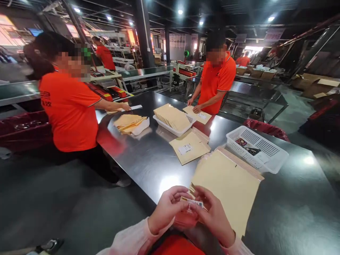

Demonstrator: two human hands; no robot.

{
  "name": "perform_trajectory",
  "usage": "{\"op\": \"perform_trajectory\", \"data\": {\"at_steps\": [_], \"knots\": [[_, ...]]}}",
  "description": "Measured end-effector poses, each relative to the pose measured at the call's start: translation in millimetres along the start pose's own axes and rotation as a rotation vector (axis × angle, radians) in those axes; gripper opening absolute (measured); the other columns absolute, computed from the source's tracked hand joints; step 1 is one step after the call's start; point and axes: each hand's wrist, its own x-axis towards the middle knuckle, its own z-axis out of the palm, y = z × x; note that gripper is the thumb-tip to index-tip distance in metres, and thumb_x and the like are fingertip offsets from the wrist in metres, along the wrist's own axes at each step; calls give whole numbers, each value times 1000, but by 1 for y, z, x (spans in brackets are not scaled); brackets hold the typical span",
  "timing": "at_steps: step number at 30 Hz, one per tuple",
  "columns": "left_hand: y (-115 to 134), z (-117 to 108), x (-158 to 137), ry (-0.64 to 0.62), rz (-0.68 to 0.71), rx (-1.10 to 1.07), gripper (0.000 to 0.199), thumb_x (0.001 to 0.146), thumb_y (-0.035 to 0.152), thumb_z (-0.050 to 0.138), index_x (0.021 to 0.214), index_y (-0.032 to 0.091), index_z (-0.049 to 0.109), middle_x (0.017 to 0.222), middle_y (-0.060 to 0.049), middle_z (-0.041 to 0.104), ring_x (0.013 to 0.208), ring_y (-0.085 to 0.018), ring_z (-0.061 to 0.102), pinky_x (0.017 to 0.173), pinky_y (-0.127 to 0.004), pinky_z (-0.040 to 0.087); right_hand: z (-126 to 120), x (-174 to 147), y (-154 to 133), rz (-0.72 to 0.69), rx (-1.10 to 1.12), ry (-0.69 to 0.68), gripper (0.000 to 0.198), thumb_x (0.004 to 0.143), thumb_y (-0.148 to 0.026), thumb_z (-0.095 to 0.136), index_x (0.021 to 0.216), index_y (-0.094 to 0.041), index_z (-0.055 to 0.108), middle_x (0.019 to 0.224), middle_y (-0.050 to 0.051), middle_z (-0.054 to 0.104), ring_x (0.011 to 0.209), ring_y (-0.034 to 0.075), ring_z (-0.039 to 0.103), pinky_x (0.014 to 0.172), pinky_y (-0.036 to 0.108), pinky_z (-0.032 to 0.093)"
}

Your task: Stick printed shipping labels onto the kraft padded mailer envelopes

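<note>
Clear plastic packet [185, 217], pinched up front!
Left hand [168, 209] and right hand [214, 214] clamp its labelled top edge from either side, just this side of the stacked yellow mailers [228, 180]; looks light, limp and slick, so that edge seems the best hold.

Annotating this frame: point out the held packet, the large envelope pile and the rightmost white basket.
Held packet [191, 201], head view: printed strip along its top.
Large envelope pile [231, 182], head view: top envelope's plain face.
Rightmost white basket [266, 146], head view: bare perforated part.
</note>
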Motion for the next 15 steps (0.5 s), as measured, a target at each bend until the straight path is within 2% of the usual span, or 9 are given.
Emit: {"op": "perform_trajectory", "data": {"at_steps": [2,3,5,8,13,15], "knots": [[0,5,-3,39,18,138,38,60,29,78,94,15,68,90,-8,72,88,-22,66,82,-32,50,-8,0,-5,-6,-111,-89,27,79,-39,61,92,-19,72,87,8,70,79,20,64,72,32,50],[-2,7,-3,49,27,221,32,62,29,75,90,14,70,90,-8,73,89,-22,65,84,-33,49,-10,-1,-6,-6,-160,-75,23,80,-36,59,85,-19,73,83,7,70,75,20,64,69,32,49],[-6,11,-4,51,38,335,23,68,32,69,82,14,71,85,-9,72,86,-22,64,83,-34,48,-13,-5,-6,-11,-230,0,21,80,-33,58,85,-19,73,83,7,70,75,20,64,69,32,49],[-17,20,-5,103,106,368,24,75,38,61,71,15,65,73,-6,67,74,-19,60,73,-30,47,-16,-13,-5,6,-328,-3,21,81,-31,59,90,-21,74,86,7,71,80,22,65,74,33,49],[-34,37,-10,277,299,408,41,81,47,56,56,20,40,55,3,41,55,-11,39,54,-24,34,-23,-21,-8,-43,-358,56,20,85,-35,58,80,-25,74,83,5,71,77,22,66,71,33,50],[-38,41,-11,254,289,346,34,74,42,66,60,19,45,56,4,41,55,-10,38,52,-23,35,-27,-27,-11,-113,-353,118,17,84,-36,62,79,-28,76,87,5,72,78,23,67,71,34,52]]}}
